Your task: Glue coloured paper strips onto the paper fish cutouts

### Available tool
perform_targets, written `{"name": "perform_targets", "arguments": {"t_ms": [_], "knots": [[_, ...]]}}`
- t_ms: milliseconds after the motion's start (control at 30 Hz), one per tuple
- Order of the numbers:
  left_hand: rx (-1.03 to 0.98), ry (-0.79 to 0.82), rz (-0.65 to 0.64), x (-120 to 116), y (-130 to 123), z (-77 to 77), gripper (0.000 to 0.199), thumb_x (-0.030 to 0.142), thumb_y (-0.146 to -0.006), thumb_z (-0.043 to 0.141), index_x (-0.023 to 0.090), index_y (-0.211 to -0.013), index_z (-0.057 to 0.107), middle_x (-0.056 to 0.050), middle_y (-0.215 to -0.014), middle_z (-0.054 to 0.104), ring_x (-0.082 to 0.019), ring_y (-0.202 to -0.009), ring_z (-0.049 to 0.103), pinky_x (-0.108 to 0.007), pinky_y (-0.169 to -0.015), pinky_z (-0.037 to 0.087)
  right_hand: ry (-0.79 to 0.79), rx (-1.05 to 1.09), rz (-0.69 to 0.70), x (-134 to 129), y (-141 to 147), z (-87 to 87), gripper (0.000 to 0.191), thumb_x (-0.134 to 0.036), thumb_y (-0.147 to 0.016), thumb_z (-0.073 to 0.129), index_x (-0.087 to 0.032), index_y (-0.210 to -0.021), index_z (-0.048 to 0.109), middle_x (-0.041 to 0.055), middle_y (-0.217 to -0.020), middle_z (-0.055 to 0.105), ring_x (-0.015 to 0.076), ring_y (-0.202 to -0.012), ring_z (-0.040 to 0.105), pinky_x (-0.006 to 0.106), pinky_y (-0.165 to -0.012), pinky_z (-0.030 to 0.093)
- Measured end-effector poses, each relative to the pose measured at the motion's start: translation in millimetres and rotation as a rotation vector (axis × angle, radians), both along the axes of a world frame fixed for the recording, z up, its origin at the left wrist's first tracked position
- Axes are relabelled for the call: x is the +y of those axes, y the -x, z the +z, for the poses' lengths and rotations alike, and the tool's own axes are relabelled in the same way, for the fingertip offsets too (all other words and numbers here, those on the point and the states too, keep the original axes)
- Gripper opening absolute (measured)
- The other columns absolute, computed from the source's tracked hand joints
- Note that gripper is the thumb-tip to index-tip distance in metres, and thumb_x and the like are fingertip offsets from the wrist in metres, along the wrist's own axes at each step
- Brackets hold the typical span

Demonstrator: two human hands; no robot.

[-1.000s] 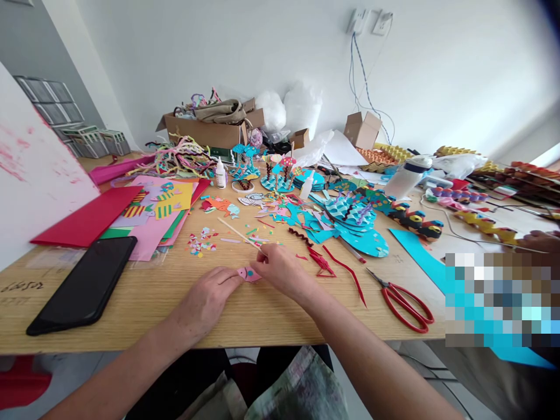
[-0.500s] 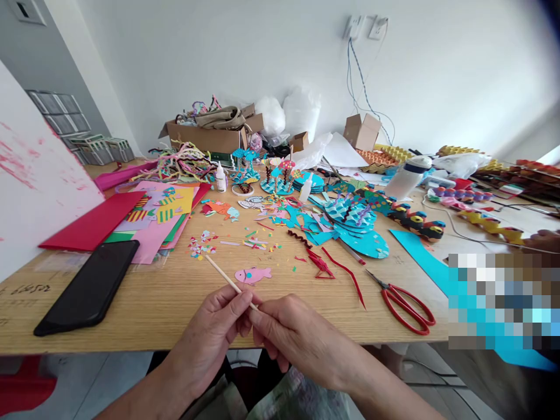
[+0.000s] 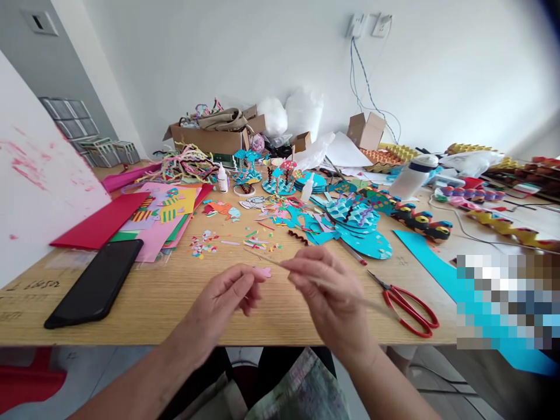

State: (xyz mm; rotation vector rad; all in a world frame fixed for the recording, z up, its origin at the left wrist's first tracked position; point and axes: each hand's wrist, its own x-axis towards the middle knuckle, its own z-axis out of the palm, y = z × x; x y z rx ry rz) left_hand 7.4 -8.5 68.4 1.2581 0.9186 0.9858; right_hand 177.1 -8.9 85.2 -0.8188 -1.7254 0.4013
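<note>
A thin pale wooden stick [image 3: 324, 282] is pinched between the fingers of my right hand [image 3: 335, 300], its thin end pointing up and to the left. My left hand [image 3: 227, 297] is beside it, thumb against the bent fingers, apart from the stick; whether anything small is between its fingers is hidden. Behind the left fingertips, the tail of a pink paper fish [image 3: 265, 272] shows on the table. Tiny colored paper scraps [image 3: 203, 244] lie farther back. A dark brown twisted pipe cleaner [image 3: 298, 237] rests behind my right hand.
Red-handled scissors [image 3: 411, 309] lie at the right. A black phone [image 3: 94, 286] and colored paper sheets [image 3: 98, 220] are on the left. Blue paper discs [image 3: 367, 240], a glue bottle [image 3: 223, 178] and a water bottle [image 3: 412, 178] stand farther back on the wooden table [image 3: 166, 309].
My hands have come apart. My right hand has moved right and up with the stick, which has left my left hand. The view has shifted slightly.
</note>
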Motion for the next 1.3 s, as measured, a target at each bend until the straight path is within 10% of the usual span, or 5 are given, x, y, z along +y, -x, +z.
{"name": "perform_targets", "arguments": {"t_ms": [133, 300, 1300], "knots": [[0.715, -0.575, 0.023, 23, 34, -12.8, 0.024, 0.015, -0.08, 0.039, 0.017, -0.087, 0.062, -0.006, -0.091, 0.063, -0.019, -0.091, 0.054, -0.035, -0.085, 0.042, 0.252, 0.217, 0.102, 22, -5, 4.1, 0.017, -0.025, -0.087, 0.041, -0.018, -0.081, 0.055, 0.0029, -0.079, 0.059, 0.0114, -0.062, 0.061, 0.021, -0.045, 0.045], [0.997, -0.868, -0.025, 35, 45, -41.6, 0.032, 0.011, -0.083, 0.03, 0.016, -0.1, 0.057, -0.008, -0.104, 0.061, -0.018, -0.1, 0.053, -0.038, -0.089, 0.044, 0.356, -0.026, 0.104, 42, 6, -6.4, 0.013, -0.022, -0.083, 0.044, -0.017, -0.078, 0.055, 0.0011, -0.068, 0.057, 0.0103, -0.06, 0.056, 0.023, -0.055, 0.045], [0.978, -1.041, 0.005, 33, 39, -65.8, 0.032, 0.012, -0.089, 0.029, 0.014, -0.109, 0.054, -0.009, -0.109, 0.06, -0.016, -0.104, 0.053, -0.035, -0.091, 0.046, 0.307, -0.302, 0.096, 61, 30, -32.9, 0.025, -0.026, -0.089, 0.029, -0.019, -0.074, 0.047, -0.0013, -0.062, 0.055, 0.008, -0.054, 0.052, 0.019, -0.056, 0.039]]}}
